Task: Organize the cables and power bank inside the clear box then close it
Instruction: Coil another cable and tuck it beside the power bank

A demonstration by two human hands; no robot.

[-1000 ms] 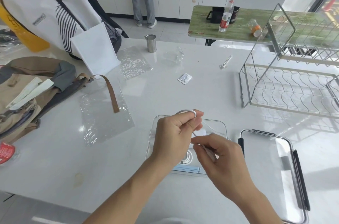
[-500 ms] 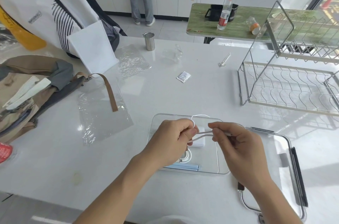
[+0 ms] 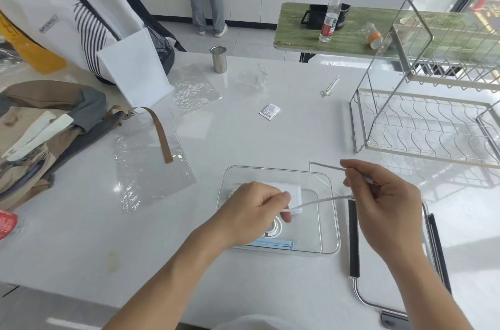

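A clear box (image 3: 331, 221) sits on the white table in front of me. Inside it lie a white power bank (image 3: 293, 190), a coiled white cable (image 3: 274, 229) and flat blue items (image 3: 273, 244) at the near wall. My left hand (image 3: 254, 210) hovers over the box, pinching one end of a white cable (image 3: 316, 202). My right hand (image 3: 384, 200) holds the cable's other part to the right of the box, so the cable stretches between both hands. The box lid (image 3: 354, 246), with black clips, lies to the right, partly under my right forearm.
A wire dish rack (image 3: 430, 124) stands at the right. Clear plastic bags (image 3: 151, 167), a brown backpack (image 3: 35, 127) and a white bag (image 3: 81, 18) fill the left. A small sachet (image 3: 269, 111) and a metal cup (image 3: 218, 59) lie farther back. A person stands by the cabinets.
My hands have drawn apart: the right hand moved right and the left stayed over the box, so the looped white cable is now pulled out straight between them.
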